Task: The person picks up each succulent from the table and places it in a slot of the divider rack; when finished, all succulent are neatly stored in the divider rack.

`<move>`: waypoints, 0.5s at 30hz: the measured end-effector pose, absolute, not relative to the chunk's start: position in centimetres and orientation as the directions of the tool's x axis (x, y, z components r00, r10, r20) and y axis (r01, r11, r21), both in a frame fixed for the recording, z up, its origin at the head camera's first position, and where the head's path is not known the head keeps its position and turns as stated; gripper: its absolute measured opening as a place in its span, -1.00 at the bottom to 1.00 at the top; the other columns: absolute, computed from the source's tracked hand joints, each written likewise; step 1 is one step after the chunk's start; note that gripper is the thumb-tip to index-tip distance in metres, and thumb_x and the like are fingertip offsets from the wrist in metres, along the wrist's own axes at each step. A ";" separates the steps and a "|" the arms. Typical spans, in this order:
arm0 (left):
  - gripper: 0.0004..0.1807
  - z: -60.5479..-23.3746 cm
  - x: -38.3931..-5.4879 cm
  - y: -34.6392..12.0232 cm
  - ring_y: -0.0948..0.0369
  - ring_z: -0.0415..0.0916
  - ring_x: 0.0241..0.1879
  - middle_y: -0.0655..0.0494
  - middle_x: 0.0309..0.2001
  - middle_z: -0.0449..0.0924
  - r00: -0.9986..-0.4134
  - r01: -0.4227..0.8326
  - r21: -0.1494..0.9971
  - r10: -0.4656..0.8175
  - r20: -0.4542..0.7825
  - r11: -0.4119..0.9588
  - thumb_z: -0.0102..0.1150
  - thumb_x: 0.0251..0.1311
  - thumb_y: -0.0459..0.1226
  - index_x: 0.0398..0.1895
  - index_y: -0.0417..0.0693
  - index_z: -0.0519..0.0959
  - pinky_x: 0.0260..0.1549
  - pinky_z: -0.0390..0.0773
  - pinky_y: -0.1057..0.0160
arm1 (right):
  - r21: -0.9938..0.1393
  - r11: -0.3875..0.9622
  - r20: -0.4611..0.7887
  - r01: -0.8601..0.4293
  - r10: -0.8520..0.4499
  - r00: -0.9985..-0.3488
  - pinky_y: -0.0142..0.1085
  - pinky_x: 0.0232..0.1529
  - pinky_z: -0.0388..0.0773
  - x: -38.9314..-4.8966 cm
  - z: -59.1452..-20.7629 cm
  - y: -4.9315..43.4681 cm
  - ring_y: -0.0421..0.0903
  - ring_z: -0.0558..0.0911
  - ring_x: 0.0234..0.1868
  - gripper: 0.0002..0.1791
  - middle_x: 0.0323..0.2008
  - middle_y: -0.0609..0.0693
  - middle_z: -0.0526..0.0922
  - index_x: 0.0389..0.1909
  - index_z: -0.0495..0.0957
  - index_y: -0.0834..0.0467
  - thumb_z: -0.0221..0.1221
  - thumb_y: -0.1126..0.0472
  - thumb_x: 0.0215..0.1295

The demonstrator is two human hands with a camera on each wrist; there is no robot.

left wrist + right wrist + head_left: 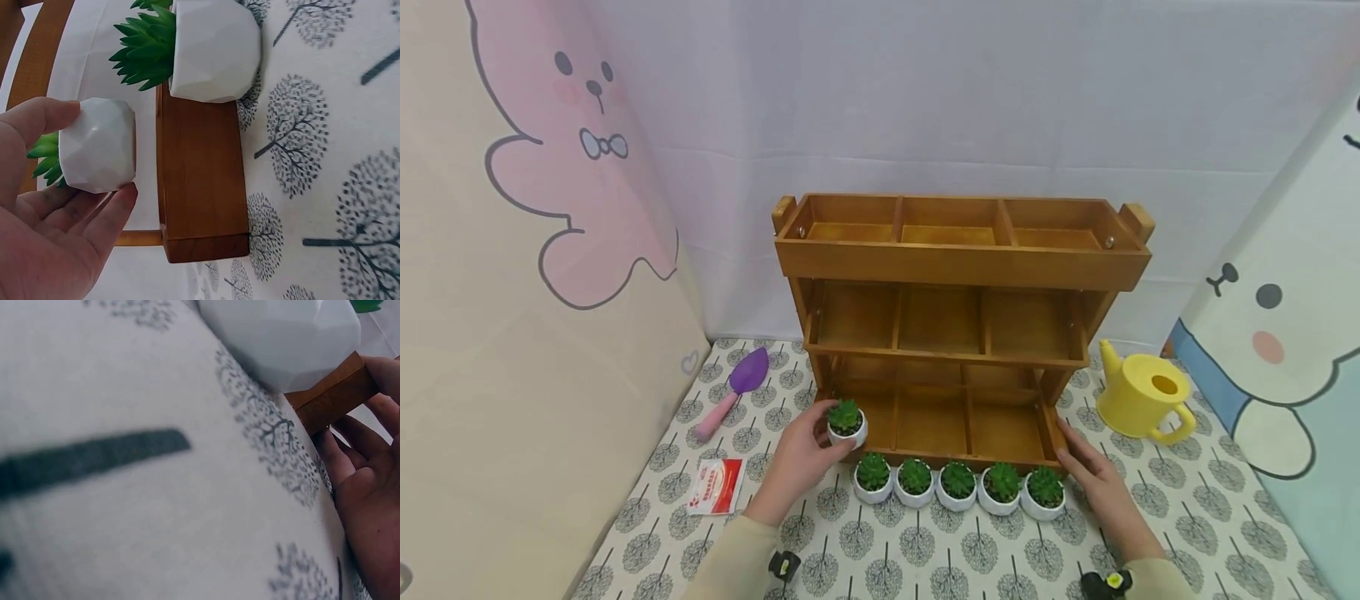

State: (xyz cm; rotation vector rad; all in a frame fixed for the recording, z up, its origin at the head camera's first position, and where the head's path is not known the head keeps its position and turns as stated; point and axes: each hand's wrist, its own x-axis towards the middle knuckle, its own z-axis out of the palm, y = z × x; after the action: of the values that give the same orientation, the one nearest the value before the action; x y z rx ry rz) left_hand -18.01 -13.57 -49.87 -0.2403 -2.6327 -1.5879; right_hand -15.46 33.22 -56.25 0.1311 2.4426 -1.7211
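Observation:
In the head view my left hand grips a small potted succulent in a white faceted pot, held above the front left corner of a wooden shelf. Thumb and fingers wrap that white pot in the left wrist view, its leaves pointing away from the table. My right hand holds the shelf's lower right front corner. Up close, the wooden corner lies between its thumb and fingers. Several more potted succulents stand in a row along the shelf's front edge.
A yellow watering can stands right of the shelf. To the left lie a purple trowel with a pink handle and a red-and-white packet. A tree-patterned cloth covers the table, with fabric walls behind and at both sides.

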 end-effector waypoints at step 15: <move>-0.32 -50.7 -20.8 -11.9 0.06 0.61 -0.02 -0.07 0.07 0.62 -0.986 0.165 0.819 0.099 0.132 0.549 0.54 0.10 -0.30 0.30 -0.27 0.51 -0.04 0.68 0.14 | -0.935 0.313 -0.180 0.165 -0.021 -0.983 0.26 0.52 -0.05 -15.5 -56.6 33.4 0.23 -0.12 0.64 -0.16 0.67 0.00 -0.10 0.70 -0.04 -0.13 0.05 -0.25 0.57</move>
State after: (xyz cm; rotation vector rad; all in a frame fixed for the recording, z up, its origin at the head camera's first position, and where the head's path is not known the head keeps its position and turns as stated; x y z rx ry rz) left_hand -20.82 -11.89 -50.71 -0.2304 -2.7021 -1.4412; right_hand -15.53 33.40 -56.62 0.1340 2.4130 -1.7481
